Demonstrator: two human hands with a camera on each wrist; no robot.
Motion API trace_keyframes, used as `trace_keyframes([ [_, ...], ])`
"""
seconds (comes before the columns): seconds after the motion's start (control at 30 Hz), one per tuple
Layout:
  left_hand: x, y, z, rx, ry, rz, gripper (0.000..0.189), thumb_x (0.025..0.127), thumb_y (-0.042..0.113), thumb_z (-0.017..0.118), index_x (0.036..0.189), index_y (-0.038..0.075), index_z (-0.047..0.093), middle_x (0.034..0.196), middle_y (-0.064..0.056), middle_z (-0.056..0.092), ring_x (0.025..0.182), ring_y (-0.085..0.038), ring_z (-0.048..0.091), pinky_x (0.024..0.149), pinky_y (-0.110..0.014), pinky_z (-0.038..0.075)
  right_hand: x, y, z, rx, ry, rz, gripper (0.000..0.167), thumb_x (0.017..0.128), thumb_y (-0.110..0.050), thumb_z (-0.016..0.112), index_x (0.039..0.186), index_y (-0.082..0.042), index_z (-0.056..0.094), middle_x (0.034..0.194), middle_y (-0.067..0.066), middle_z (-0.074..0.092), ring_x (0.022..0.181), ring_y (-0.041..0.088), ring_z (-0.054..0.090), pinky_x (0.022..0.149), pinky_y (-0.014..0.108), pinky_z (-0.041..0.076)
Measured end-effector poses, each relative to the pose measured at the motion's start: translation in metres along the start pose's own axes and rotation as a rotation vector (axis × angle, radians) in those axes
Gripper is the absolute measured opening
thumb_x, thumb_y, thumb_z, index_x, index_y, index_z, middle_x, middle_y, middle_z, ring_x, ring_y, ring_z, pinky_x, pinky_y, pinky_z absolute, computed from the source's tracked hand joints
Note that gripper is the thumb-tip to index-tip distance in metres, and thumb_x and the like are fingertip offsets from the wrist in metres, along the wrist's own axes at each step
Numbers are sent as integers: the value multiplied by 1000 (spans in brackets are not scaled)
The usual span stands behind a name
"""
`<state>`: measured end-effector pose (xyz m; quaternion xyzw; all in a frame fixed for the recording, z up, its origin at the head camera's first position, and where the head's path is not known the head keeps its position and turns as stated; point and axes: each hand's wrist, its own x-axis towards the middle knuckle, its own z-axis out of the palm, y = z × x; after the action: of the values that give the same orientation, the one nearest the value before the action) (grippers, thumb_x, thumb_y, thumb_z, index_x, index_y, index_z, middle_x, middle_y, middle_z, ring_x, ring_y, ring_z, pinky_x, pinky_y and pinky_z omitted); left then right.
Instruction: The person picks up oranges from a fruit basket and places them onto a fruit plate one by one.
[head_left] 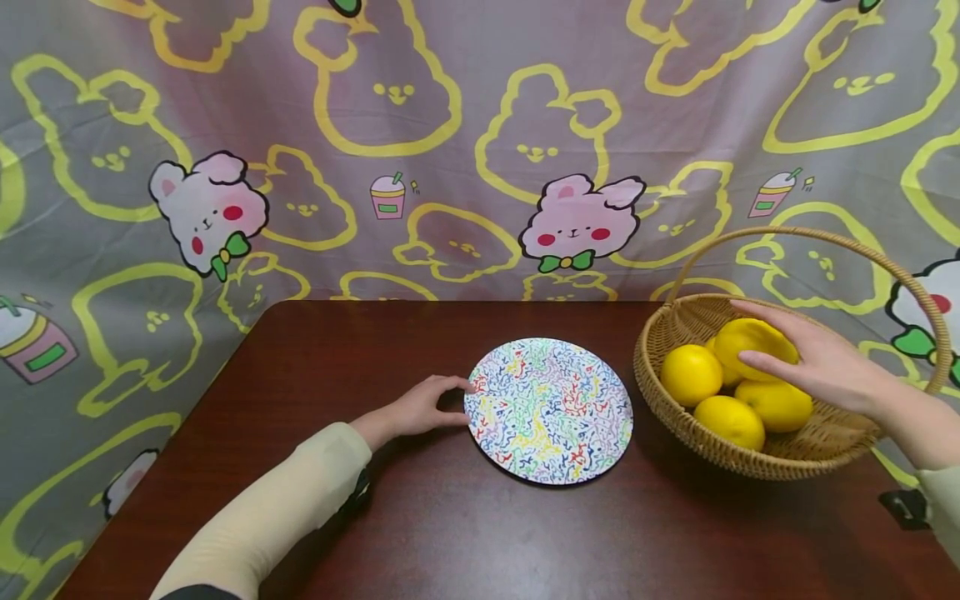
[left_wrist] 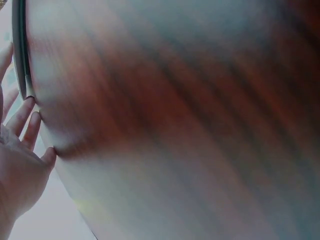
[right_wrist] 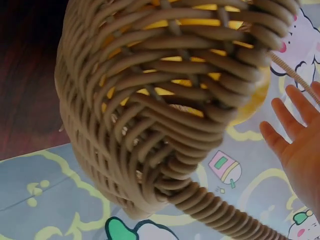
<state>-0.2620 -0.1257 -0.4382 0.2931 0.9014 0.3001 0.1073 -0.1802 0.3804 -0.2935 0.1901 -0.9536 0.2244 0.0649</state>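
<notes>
My left hand (head_left: 420, 407) touches the left edge of a round, flat board (head_left: 551, 412) covered in coloured squiggles, thumb and fingers spread along its rim. In the left wrist view, fingertips (left_wrist: 35, 116) rest by the tabletop near the board's dark edge (left_wrist: 20, 50). Over a wicker basket (head_left: 675, 421), my right hand (head_left: 832, 362) reaches around the topmost yellow lemon-like fruit (head_left: 750, 346), thumb across its near side and fingers above. The right wrist view shows these fingers (right_wrist: 287, 117) extended beyond the basket's weave (right_wrist: 165, 100).
Several more yellow fruits (head_left: 690, 375) lie in the basket under the top one. Its tall arched handle (head_left: 847, 242) rises over the right forearm. A dark wooden table (head_left: 450, 525) carries everything, and a cartoon-printed curtain (head_left: 465, 192) hangs behind and at the left.
</notes>
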Motion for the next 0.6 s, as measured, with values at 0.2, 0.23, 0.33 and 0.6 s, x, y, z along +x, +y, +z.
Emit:
trace_keyframes([
  [0.2, -1, 1, 0, 2, 1, -2, 46, 86, 34, 75, 126, 18, 61, 130, -2, 57, 124, -25, 45, 105, -44, 34, -1, 10, 0, -14, -10, 69, 68, 96, -31, 60, 153, -13, 28, 152, 27, 26, 134, 55, 20, 96, 74, 15],
  [0.23, -1, 1, -1, 3, 2, -4, 46, 86, 34, 76, 126, 18, 61, 130, -2, 57, 124, -25, 45, 105, -44, 34, -1, 13, 0, -20, -10, 76, 69, 96, -32, 60, 154, -13, 27, 152, 27, 26, 133, 55, 20, 96, 74, 15],
  [0.33, -1, 2, -1, 2, 2, -5, 46, 86, 34, 76, 126, 18, 61, 130, -2, 57, 124, -25, 45, 105, -44, 34, 0, 19, 3, -42, 0, 79, 70, 96, -33, 61, 153, -10, 28, 151, 28, 27, 133, 56, 21, 97, 73, 15],
  [0.6, -2, 4, -2, -2, 1, 15, 46, 87, 32, 75, 128, 16, 60, 132, -2, 57, 125, -25, 45, 105, -45, 33, 2, 30, 14, -42, -13, 132, 73, 95, -37, 61, 151, -4, 27, 149, 33, 26, 131, 57, 21, 95, 73, 18],
])
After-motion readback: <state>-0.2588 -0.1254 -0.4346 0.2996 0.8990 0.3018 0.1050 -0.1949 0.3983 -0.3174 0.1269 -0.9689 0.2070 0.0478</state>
